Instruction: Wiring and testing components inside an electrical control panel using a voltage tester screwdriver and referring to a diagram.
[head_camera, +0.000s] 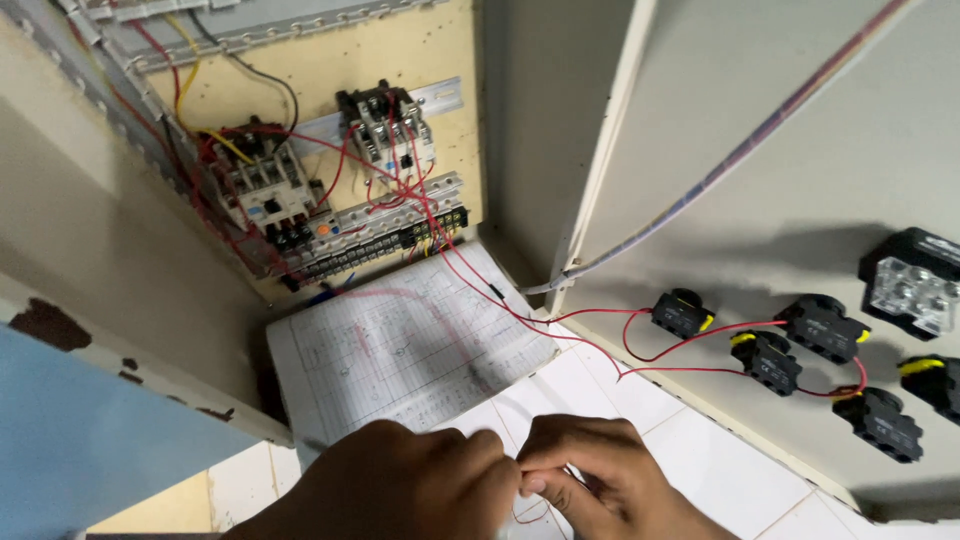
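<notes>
Your left hand (400, 485) and right hand (590, 470) meet fingertip to fingertip, both pinching a thin red wire (530, 512) low over the diagram (400, 350), probably to steady its free end. The panel (330, 190) stands open beyond.

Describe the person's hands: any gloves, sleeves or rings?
Both hands are bare. The left hand and the right hand wear no gloves, and no ring or watch shows on the parts in view. No sleeve reaches the wrists; the forearms run out of the picture at the bottom edge, so anything worn higher up is unseen.
</notes>
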